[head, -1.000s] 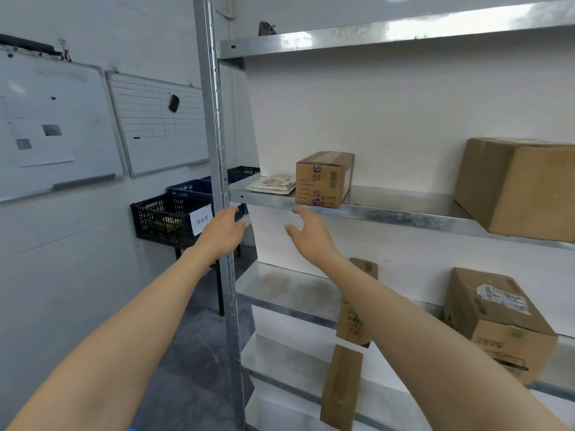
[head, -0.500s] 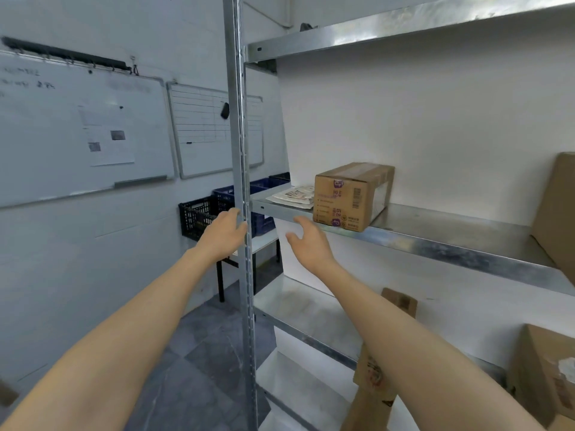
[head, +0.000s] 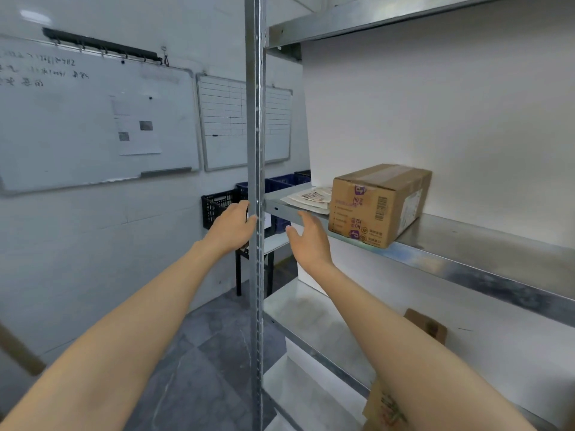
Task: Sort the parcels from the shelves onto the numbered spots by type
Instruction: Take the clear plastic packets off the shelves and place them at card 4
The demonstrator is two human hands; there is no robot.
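Right hand [head: 309,241] has advanced near the cardboard box [head: 379,203], fingers spread and empty; left hand [head: 231,227] grips the upright post [head: 255,135]; no parcel lifted yet.

Purple logos and Chinese characters on the near face of the cardboard box [head: 378,203], too blurred to read, a barcode [head: 381,208] beside them, dark handwriting along the top of the left whiteboard [head: 77,119], illegible, print on the flat packets [head: 311,197] unreadable
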